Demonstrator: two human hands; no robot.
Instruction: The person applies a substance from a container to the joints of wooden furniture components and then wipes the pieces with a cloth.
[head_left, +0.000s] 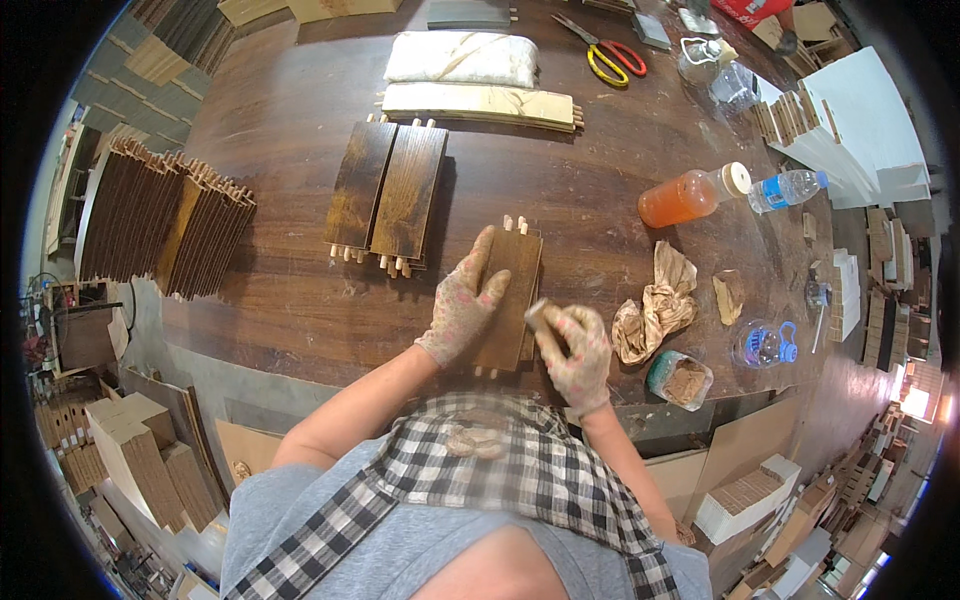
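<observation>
A brown wooden board (510, 330) with pale dowels at both ends lies before me, on top of at least one more board. My left hand (465, 304), in a spotted work glove, holds this board along its left side, thumb on the face. In my right hand (579, 356), gloved likewise, is a small block or pad (537, 311) with a pale end, at the board's right edge. What it is made of is unclear. Left of these, two dark-stained doweled boards (409, 191) lie side by side on others. A crumpled brown cloth (656, 307) is right of my right hand.
An open container of brown paste-like material (684, 381) stands near the table's front edge. An orange-filled bottle (679, 199), a water bottle (787, 191) and a clear jug (763, 345) are on the right. Scissors (600, 51) lie at the back. Many dark boards (161, 221) are stacked left.
</observation>
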